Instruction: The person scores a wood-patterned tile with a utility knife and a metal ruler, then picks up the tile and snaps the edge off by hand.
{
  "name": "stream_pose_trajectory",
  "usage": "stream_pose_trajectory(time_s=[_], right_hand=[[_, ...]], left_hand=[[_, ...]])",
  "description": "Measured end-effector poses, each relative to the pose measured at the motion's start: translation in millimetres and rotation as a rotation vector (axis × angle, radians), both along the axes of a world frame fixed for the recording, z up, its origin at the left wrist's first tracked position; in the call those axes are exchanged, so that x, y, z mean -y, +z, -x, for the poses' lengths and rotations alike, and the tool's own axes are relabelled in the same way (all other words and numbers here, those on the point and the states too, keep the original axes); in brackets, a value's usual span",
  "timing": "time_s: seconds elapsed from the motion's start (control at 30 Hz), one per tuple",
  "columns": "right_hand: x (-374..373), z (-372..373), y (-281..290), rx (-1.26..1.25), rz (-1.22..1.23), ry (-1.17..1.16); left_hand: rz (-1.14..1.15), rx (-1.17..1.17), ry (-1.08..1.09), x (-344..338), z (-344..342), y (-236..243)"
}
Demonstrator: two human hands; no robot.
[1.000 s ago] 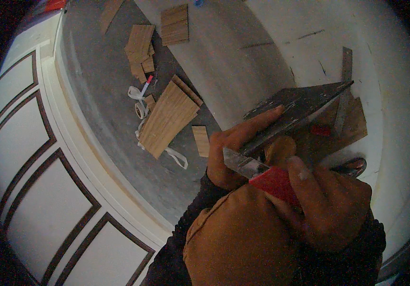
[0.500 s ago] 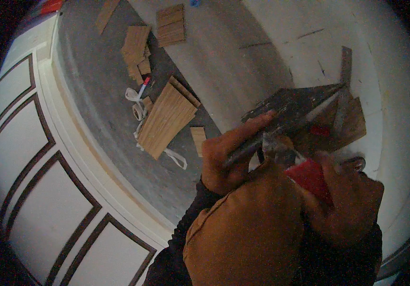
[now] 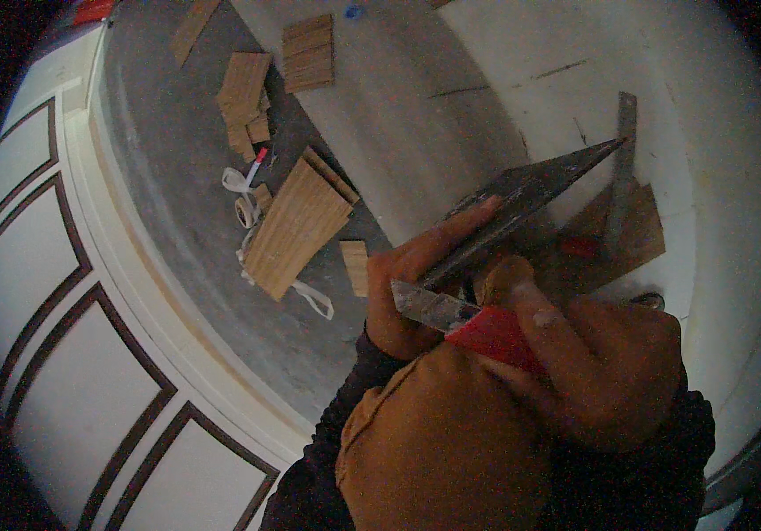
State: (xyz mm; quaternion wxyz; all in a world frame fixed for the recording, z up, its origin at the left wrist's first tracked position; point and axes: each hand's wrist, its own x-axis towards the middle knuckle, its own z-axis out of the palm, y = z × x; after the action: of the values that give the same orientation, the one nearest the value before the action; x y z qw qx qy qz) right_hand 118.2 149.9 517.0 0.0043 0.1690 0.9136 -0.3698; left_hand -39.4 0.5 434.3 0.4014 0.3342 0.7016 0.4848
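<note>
My left hand (image 3: pixel 403 283) is closed on the near edge of a dark, thin flat board (image 3: pixel 531 190). The board is tilted, its far corner pointing up to the right, and pale streaks mark its face. In my right hand (image 3: pixel 606 363) is a red-handled tool with a flat grey blade (image 3: pixel 434 305). Its blade points left, in front of my left hand and just below the board's near end. I cannot tell whether blade and board touch. My right fingers are wrapped round the red handle, and part of my left fingers is hidden behind the blade and board.
Wood-grain planks (image 3: pixel 296 230) and smaller cut pieces (image 3: pixel 245 93) lie on the grey floor to the left, beside a roll of white tape (image 3: pixel 245 211). A metal straightedge (image 3: pixel 624 168) rests by a brown piece (image 3: pixel 641 234) at right. White panelled doors (image 3: pixel 88 380) line the left.
My right hand has brought the red-handled tool left and turned its blade leftward, across the front of my left hand. The dark board has changed its tilt, showing its edge more.
</note>
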Motion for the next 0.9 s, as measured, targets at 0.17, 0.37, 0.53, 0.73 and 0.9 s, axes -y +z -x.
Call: stream_pose_trajectory(time_s=[0.17,0.37,0.53,0.73,0.9], right_hand=[[5,-2,3,-0.059,-0.09,0.002],[10,-10,5,0.125,-0.084,-0.1],[9,-2,5,0.058,-0.171,-0.196],[2,1,11,0.014,-0.145,-0.169],[3,1,8,0.085,-0.099,-0.155]], left_hand=[[0.033,0.07,-0.019,5,3,4],[-0.006,-0.119,-0.06,-3,3,10],[-0.074,-0.203,-0.021,3,2,4],[-0.068,-0.207,-0.014,0,0,3],[0.036,-0.24,-0.036,10,5,3]])
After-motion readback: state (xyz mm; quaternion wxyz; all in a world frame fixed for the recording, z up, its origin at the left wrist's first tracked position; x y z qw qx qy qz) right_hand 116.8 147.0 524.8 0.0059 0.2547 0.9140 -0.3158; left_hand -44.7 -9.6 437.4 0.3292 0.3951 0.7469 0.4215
